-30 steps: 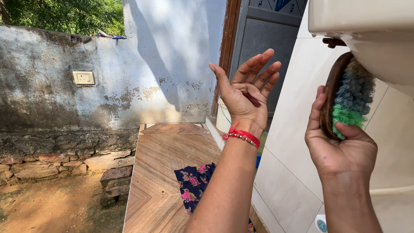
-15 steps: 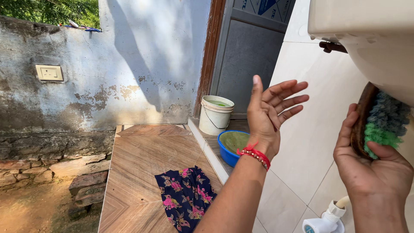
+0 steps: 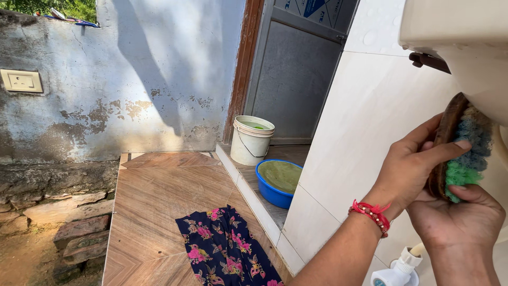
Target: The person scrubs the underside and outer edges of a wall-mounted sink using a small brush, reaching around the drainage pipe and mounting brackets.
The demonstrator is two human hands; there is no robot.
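Bright daylight fills the scene. Sun falls from the upper left onto the plastered wall point(image 3: 132, 79), where a broad, soft-edged shadow slants across it. The white tiled wall point(image 3: 365, 116) glares lightly (water drops catch the light near its top). The tiled floor point(image 3: 159, 196) is evenly lit. Focus is sharp throughout; straight lines bow slightly toward the frame edges.

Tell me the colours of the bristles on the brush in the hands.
Blue-grey above, bright green below, on the brush; the head view shows it.
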